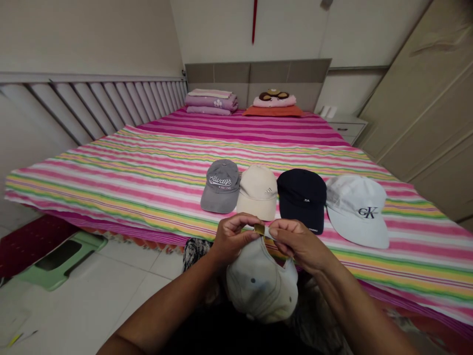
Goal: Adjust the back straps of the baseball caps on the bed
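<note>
A pale baseball cap (254,281) hangs between my hands, its back strap and brass-coloured buckle (259,229) turned up toward me. My left hand (234,239) pinches the strap at the buckle's left side. On the other side, the fingers of my right hand (295,241) are closed on the strap's light end. Just beyond my hands, a grey cap (221,190), a cream cap (257,195), a black cap (303,197) and a white cap (356,212) lie in a row on the bed, brims toward me.
The bed has a striped sheet (148,167). Folded purple bedding (210,102) and a pink pillow (275,101) rest by the headboard (232,74). A green stool (66,256) stands on the tiled floor at left; a nightstand (347,127) is at far right.
</note>
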Available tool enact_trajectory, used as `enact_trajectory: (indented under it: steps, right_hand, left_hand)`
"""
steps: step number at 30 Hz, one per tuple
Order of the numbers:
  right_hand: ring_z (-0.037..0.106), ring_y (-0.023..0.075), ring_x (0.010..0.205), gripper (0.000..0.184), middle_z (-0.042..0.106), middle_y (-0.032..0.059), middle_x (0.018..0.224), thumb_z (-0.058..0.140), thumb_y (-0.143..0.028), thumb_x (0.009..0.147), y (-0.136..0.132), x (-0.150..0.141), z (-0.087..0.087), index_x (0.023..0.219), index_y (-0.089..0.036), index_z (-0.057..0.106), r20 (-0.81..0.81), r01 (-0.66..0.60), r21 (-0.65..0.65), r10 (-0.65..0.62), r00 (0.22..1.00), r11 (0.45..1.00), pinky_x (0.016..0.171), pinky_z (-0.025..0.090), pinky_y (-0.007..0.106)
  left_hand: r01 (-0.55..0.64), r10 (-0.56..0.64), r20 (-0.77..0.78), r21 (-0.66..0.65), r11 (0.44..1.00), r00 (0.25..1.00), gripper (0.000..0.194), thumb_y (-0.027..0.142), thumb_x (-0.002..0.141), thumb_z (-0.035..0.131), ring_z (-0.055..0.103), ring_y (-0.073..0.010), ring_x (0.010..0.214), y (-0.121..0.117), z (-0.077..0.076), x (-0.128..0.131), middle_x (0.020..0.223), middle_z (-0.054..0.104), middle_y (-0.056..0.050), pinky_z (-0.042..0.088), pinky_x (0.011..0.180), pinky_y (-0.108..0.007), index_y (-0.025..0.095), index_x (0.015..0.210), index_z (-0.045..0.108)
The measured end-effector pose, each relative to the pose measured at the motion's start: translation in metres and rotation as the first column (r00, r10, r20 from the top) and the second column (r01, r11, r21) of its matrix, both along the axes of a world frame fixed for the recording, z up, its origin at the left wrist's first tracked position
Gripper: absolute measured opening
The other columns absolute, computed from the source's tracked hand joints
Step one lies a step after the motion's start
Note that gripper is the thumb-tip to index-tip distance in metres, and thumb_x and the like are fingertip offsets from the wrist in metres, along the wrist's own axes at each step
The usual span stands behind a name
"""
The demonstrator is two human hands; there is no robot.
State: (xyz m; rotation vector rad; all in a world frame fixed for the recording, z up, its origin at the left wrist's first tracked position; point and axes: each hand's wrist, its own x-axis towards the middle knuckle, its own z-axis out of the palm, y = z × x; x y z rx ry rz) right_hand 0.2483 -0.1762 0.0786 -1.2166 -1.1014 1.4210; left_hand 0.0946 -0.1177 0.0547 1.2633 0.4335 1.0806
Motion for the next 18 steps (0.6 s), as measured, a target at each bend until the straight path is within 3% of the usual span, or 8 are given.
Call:
enact_trajectory:
  steps: [4, 10, 18]
  right_hand:
    - [0.025, 0.0036, 0.035, 0.027, 0.04, -0.0073, 0.037, 0.062, -0.039, 0.069, -0.0007, -0.0034, -0.0043, 0.062, -0.014, 0.054, -0.066, 0.03, 0.01, -0.03, 0.997, 0.999, 0.038, 0.014, 0.021]
    - [0.025, 0.0035, 0.034, 0.026, 0.041, -0.0066, 0.036, 0.063, -0.037, 0.067, -0.0001, -0.004, -0.0025, 0.058, -0.014, 0.053, -0.064, 0.028, -0.005, -0.028, 0.998, 1.0, 0.038, 0.012, 0.022]
    - [0.024, 0.0041, 0.034, 0.025, 0.039, -0.0069, 0.034, 0.062, -0.035, 0.068, 0.0012, -0.0023, -0.004, 0.057, -0.015, 0.052, -0.163, 0.004, 0.023, 0.0, 0.987, 1.0, 0.039, 0.012, 0.022]
  left_hand:
    - [0.001, -0.001, 0.038, -0.013, 1.0, 0.999, 0.023, 0.014, 0.056, 0.072, 0.061, -0.0146, 0.078, -0.0006, -0.0022, 0.001, 0.078, 0.068, -0.003, 0.047, 0.073, -0.027, 0.017, 0.078, 0.067]
    - [-0.037, 0.037, -0.005, 0.086, 0.996, 0.999, 0.022, 0.013, 0.057, 0.071, 0.06, -0.0167, 0.085, -0.0009, 0.0004, -0.0001, 0.078, 0.068, -0.004, 0.044, 0.082, -0.03, 0.017, 0.079, 0.068]
    - [-0.027, 0.028, 0.013, -0.018, 0.999, 1.0, 0.022, 0.015, 0.055, 0.072, 0.061, -0.0169, 0.08, -0.0017, -0.0008, 0.001, 0.078, 0.068, -0.004, 0.045, 0.076, -0.03, 0.017, 0.077, 0.068]
